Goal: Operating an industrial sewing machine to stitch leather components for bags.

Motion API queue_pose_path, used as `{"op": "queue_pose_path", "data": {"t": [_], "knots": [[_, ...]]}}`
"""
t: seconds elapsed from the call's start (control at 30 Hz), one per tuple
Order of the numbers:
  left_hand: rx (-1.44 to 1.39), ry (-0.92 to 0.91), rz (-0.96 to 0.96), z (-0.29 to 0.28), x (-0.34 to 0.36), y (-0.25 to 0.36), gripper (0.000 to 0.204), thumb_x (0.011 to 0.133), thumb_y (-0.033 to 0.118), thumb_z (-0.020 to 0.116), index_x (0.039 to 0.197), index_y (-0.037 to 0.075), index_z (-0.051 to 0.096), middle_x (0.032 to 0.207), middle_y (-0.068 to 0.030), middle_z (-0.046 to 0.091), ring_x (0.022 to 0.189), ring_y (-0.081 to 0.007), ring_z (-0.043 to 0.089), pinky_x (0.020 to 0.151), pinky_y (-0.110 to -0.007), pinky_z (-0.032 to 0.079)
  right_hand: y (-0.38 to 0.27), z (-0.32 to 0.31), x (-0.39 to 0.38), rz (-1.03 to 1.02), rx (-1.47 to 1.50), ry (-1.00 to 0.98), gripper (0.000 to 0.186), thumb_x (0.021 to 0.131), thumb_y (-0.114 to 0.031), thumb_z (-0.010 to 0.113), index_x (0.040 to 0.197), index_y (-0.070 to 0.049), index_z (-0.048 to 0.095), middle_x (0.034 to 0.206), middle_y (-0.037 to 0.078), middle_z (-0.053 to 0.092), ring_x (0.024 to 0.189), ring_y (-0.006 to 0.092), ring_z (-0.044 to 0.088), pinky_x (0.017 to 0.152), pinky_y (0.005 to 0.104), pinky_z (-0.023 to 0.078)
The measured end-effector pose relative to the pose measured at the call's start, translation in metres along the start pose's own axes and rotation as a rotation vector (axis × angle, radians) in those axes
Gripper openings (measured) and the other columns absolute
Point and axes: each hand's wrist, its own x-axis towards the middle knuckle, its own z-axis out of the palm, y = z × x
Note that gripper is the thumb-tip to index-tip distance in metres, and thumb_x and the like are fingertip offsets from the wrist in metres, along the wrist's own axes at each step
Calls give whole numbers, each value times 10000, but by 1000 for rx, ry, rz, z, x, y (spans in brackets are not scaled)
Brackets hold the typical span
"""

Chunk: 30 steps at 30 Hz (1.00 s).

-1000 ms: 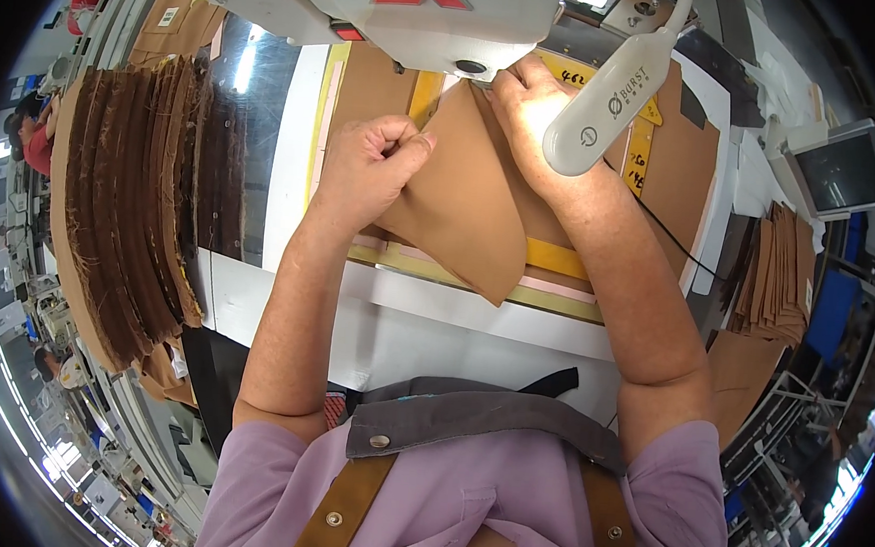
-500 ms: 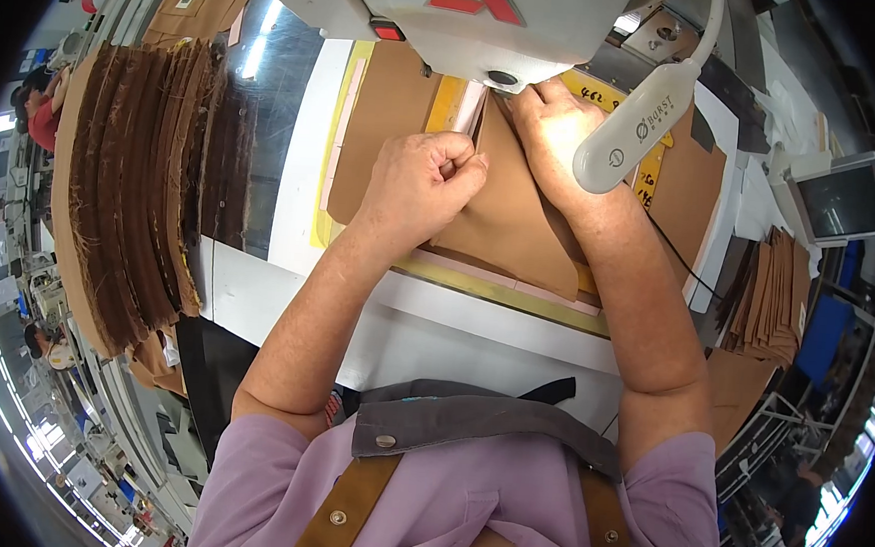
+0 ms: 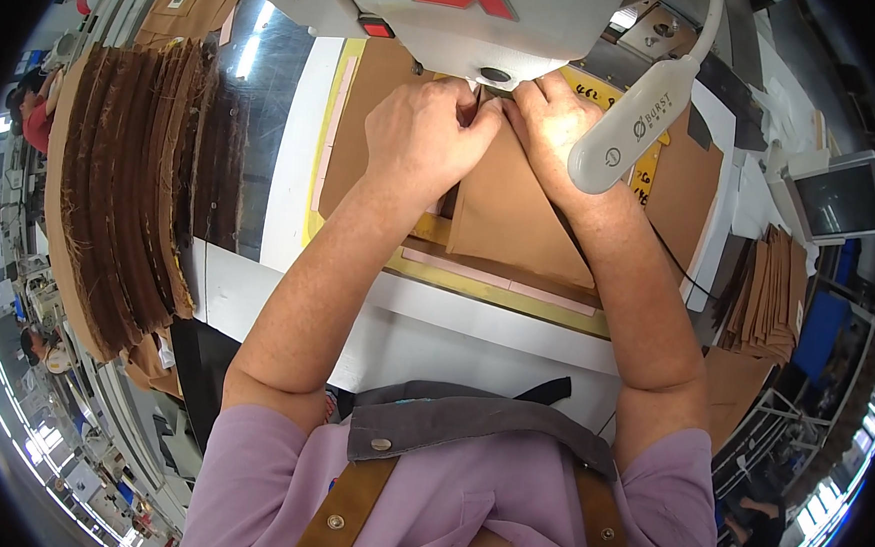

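Beneath the white machine head, my left hand has its fingers curled and thumb pressed in at the upper edge of a tan panel. Close beside it on the right, my right hand has bent fingers on the same panel, under the machine's edge and partly behind a grey lamp. The panel lies on a yellow template with pink strips, over a larger brown piece. The point where the fingertips meet the work is mostly hidden.
Thick stacked brown pieces stand at left; a thinner stack is at right, below a small monitor. The white table edge crosses before me; a black cable runs at right. Co-workers sit at machines beyond.
My left hand has moved up and right toward the machine head, closer to my right hand. The tan panel has shifted right. My right hand stays near the machine head.
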Motion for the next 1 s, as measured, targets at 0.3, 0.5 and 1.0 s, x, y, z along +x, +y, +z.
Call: {"op": "queue_pose_path", "data": {"t": [0.3, 0.5, 1.0], "knots": [[0, 12, 13, 13, -4, -9, 171, 818, 223, 677, 724, 80, 693, 570, -61, 614, 517, -249, 592, 542, -381, 465, 3, 1, 0, -21, -6, -29, 281, 741, -150, 672, 1013, -79, 677, 1086, 95, 618, 817, 300, 657, 683, 476, 529], [-17, 127, 127, 20, -6, -12, 164, 803, 189, 699, 701, 63, 677, 544, -61, 593, 472, -236, 565, 517, -372, 446, 3, -1, 0, -28, -3, -36, 312, 724, -159, 672, 1024, -76, 672, 1093, 103, 617, 787, 300, 659, 681, 466, 533], [-100, 157, 154, 20, -13, -16, 168, 809, 147, 690, 678, 61, 628, 573, -40, 539, 559, -242, 541, 588, -391, 387, 6, -3, 3, 41, 3, -123, 243, 762, -155, 667, 997, -93, 673, 1060, 80, 639, 818, 292, 667, 704, 465, 538]]}}
